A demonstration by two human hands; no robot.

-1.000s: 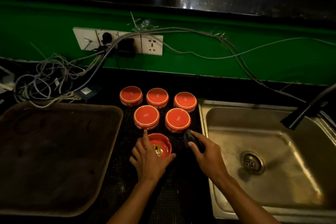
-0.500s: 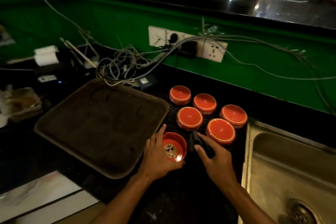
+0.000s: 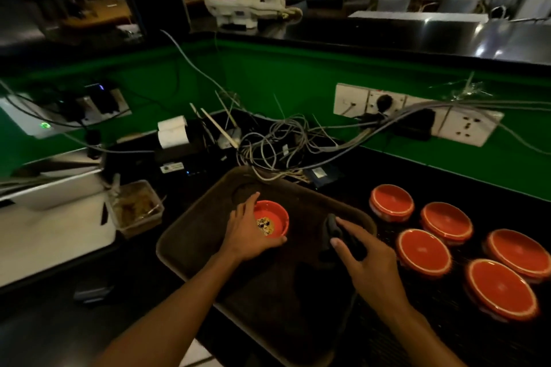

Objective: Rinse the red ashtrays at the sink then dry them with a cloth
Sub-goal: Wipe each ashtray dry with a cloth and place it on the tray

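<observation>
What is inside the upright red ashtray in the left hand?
A small heap of pale and dark debris lies in the upright ashtray; the left hand covers its near-left rim.

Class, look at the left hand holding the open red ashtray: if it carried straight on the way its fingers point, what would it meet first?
The left hand points up-left across the brown tray. First in line is probably the tray's far rim, then the tangle of grey cables beyond; depth is unclear.
</observation>
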